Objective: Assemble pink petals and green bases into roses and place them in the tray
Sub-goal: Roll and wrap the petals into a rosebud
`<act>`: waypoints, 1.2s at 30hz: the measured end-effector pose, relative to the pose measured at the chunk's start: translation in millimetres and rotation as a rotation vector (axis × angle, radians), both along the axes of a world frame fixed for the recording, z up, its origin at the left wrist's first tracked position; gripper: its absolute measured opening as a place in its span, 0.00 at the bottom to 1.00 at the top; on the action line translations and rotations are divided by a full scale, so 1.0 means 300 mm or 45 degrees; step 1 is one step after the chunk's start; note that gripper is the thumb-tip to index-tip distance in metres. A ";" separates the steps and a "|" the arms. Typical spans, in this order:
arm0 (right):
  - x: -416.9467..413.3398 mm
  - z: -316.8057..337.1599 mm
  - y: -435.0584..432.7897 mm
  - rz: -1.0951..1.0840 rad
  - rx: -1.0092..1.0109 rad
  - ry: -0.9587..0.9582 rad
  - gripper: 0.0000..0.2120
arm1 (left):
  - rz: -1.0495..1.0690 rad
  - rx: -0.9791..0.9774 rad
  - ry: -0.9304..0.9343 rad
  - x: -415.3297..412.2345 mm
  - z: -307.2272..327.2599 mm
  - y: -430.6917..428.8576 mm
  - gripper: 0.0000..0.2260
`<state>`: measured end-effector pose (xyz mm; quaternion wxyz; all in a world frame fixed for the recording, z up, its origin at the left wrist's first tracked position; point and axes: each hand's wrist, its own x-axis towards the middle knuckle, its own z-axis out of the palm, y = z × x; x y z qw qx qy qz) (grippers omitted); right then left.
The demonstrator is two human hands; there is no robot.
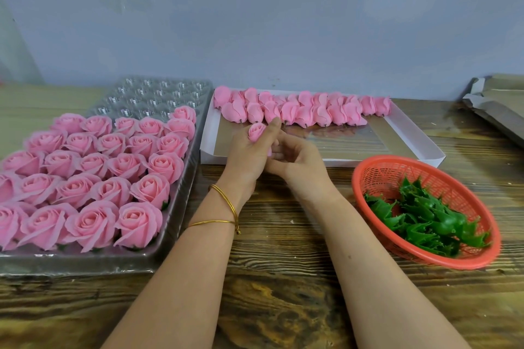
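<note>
Your left hand (243, 156) is raised over the near edge of the white box (419, 136), with thumb and fingers curled round a small pink bud (256, 132) that stands up above the knuckles. Your right hand (296, 157) is pressed close against it from the right, its fingers curled in toward the left palm. A sliver of pink shows between the two hands, but you cannot tell from here whether the right hand is gripping it or only touching. Two gold bangles (226, 201) sit on your left wrist.

To the left, the clear plastic tray (158, 93) lies on the tabletop (283, 278). Finished roses (93, 178) fill its near and middle rows, each upright in its own cell, and the far rows of cells are bare.

In the white box, the loose pink petals (300, 110) are packed in two overlapping rows along the far wall, just beyond your left fingertips. The nearer floor of the box is bare.

On the right, near your right forearm, stands the red basket (357, 176), and the green bases (425, 218) are heaped in its near half. Cardboard sheets (499, 105) lie at the far right corner, against the grey wall (255, 22).
</note>
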<state>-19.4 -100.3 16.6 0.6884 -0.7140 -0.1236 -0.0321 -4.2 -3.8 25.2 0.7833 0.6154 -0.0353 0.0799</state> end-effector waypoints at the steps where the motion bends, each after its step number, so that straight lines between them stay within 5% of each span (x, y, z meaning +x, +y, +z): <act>1: 0.002 -0.001 0.001 -0.020 -0.012 -0.006 0.17 | -0.003 -0.020 0.011 0.000 0.001 -0.003 0.11; 8: 0.010 -0.011 0.003 -0.132 -0.069 -0.066 0.14 | -0.058 -0.003 -0.088 0.000 -0.003 -0.007 0.16; 22: -0.006 0.000 0.000 0.101 0.014 -0.023 0.13 | -0.057 0.128 -0.086 0.017 -0.017 0.013 0.13; 28: 0.004 -0.001 0.002 -0.001 0.034 0.046 0.15 | -0.035 0.084 -0.029 0.005 -0.004 0.004 0.19; 36: 0.014 -0.011 -0.004 -0.147 -0.033 -0.006 0.15 | -0.111 0.008 -0.037 0.018 -0.020 0.002 0.14</act>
